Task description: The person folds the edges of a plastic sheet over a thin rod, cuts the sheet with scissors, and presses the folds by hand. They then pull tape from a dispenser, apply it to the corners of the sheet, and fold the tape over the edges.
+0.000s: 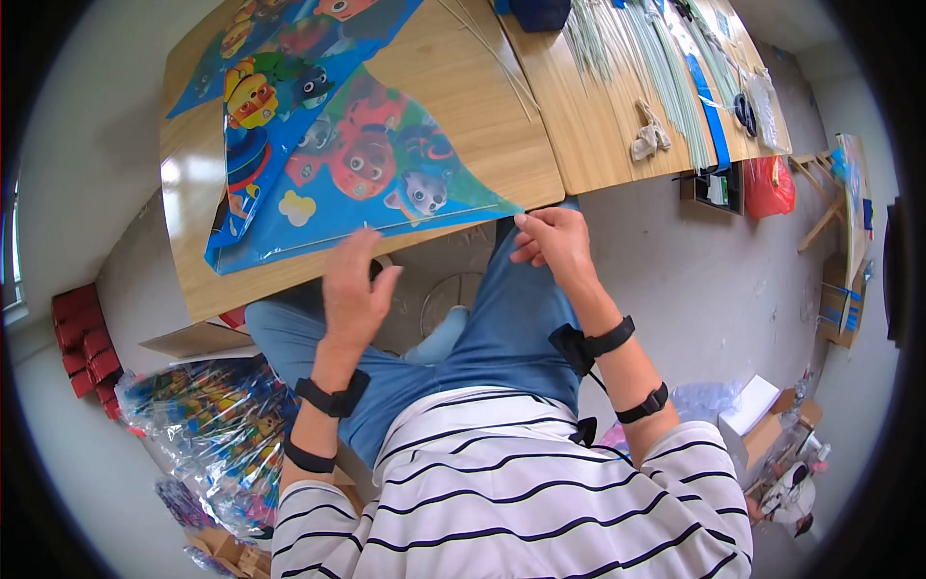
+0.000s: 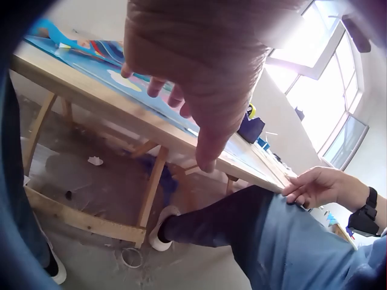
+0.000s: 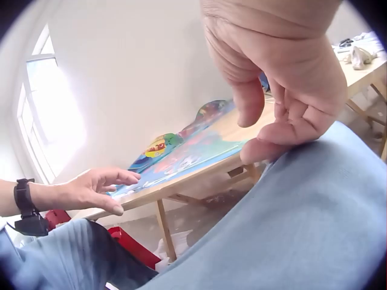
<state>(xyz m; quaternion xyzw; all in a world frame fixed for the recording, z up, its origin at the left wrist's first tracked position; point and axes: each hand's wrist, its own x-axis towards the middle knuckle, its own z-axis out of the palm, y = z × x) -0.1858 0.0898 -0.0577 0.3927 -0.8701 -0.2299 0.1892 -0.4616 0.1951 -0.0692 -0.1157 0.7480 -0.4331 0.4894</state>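
Observation:
A blue triangular sheet [image 1: 289, 236] printed with cartoon animals, like a kite sail, lies along the table's near edge. A thin pale rod [image 1: 424, 220] runs along its near side. At the sheet's pointed right corner, my right hand [image 1: 561, 246] pinches the tip between thumb and fingers. My left hand [image 1: 354, 289] hovers over the near edge with fingers extended and thumb spread, holding nothing. In the left wrist view, that left hand [image 2: 199, 72] stands before the table edge. The right wrist view shows the right hand's fingers [image 3: 281, 134] bent close to the sheet's corner.
More printed sheet [image 1: 249, 101] lies folded at the table's far left. Bundled pale rods [image 1: 666, 77], scissors [image 1: 744, 114] and a crumpled glove [image 1: 650, 132] are on the right-hand table. A red bag [image 1: 770, 186] stands below it. Plastic-wrapped printed packs [image 1: 217, 425] lie at lower left.

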